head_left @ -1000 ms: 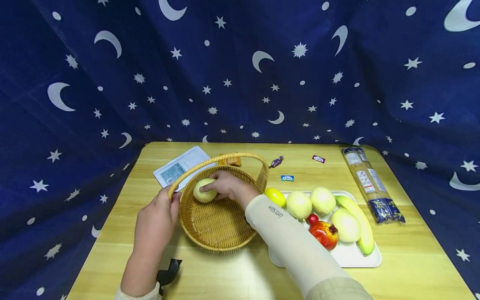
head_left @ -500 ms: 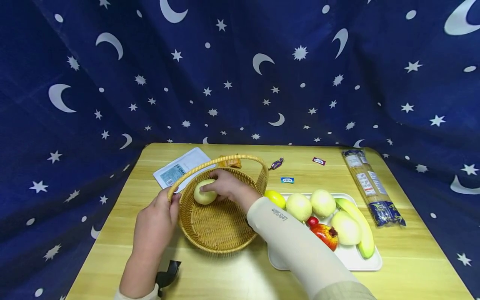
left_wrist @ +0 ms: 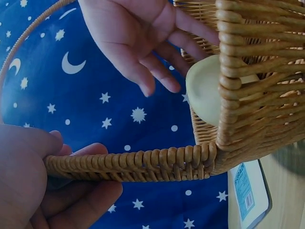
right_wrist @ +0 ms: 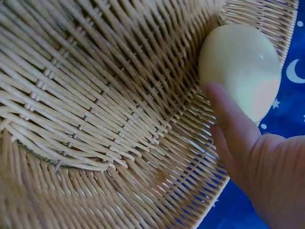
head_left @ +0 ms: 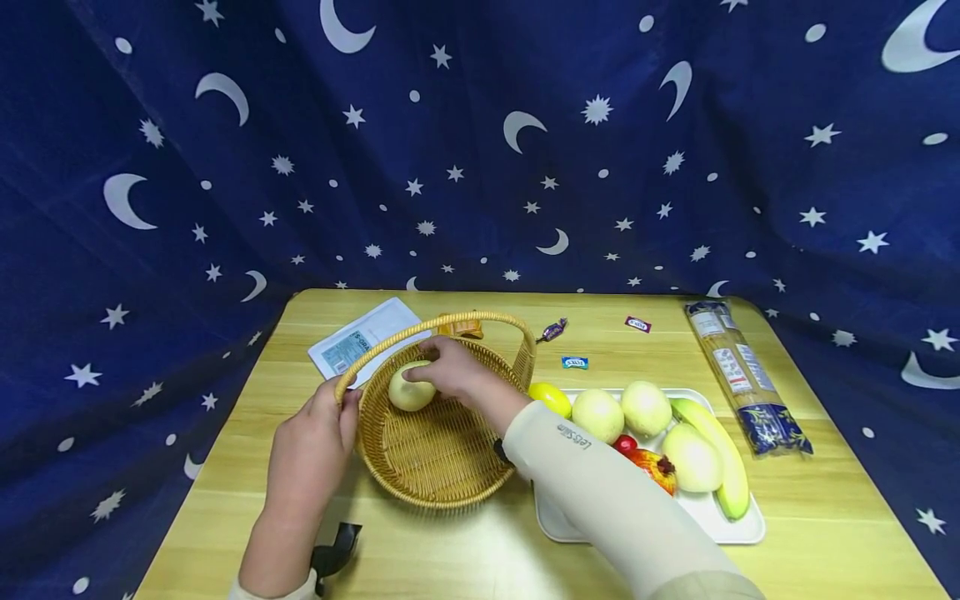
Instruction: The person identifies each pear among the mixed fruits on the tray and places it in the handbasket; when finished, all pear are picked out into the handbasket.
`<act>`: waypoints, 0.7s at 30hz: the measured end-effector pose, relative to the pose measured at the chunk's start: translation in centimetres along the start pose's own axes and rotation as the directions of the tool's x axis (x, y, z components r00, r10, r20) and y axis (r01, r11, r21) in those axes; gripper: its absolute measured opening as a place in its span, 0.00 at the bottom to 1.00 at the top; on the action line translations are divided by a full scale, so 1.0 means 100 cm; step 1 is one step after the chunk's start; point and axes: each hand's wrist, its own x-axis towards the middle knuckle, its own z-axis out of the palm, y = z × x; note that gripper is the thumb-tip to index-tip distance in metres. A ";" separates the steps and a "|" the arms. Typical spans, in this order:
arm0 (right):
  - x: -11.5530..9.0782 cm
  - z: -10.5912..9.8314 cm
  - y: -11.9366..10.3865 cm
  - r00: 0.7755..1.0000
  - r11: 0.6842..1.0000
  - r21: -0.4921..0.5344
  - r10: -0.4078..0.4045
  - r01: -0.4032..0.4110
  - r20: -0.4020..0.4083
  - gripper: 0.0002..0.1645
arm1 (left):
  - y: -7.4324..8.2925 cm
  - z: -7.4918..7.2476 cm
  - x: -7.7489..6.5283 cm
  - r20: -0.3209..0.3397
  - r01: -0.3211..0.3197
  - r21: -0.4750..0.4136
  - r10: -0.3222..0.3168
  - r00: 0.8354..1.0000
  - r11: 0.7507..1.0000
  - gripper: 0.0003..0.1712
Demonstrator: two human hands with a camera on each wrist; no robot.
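A round wicker basket (head_left: 438,458) with an arched handle (head_left: 480,316) stands tilted toward me at the table's middle. My left hand (head_left: 309,446) grips the handle's left side; the left wrist view shows the fingers (left_wrist: 90,200) curled round the wicker. Inside, against the far left wall, lies a pale yellow-green round fruit (head_left: 407,392). My right hand (head_left: 459,371) is beside it, over the basket. Its fingers look straight and spread in the left wrist view, and the thumb (right_wrist: 226,107) overlaps the fruit in the right wrist view; contact is unclear.
Right of the basket, a white tray (head_left: 720,525) holds pale round fruits, a lemon (head_left: 550,398), a pomegranate (head_left: 654,468) and a banana (head_left: 723,454). Behind lie small wrapped sweets (head_left: 575,362), a white labelled packet (head_left: 367,333) and a pasta bag (head_left: 738,375).
The right hand has drawn slightly up and to the right from the fruit, its thumb covering less of it. The left hand and basket stay nearly in place.
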 end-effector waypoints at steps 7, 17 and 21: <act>-0.013 -0.008 -0.005 1.000 0.994 0.106 -0.006 0.006 0.005 0.42 | 0.000 -0.002 0.001 0.022 0.012 0.003 -0.012 1.000 1.000 0.17; -0.034 -0.019 -0.022 0.995 0.988 0.151 -0.050 0.037 0.081 0.36 | -0.001 -0.001 0.000 -0.012 -0.008 -0.005 0.008 1.000 1.000 0.15; -0.046 -0.028 -0.028 0.995 0.985 0.168 -0.062 0.047 0.084 0.34 | -0.001 0.000 0.000 -0.024 -0.023 -0.009 0.023 0.999 1.000 0.15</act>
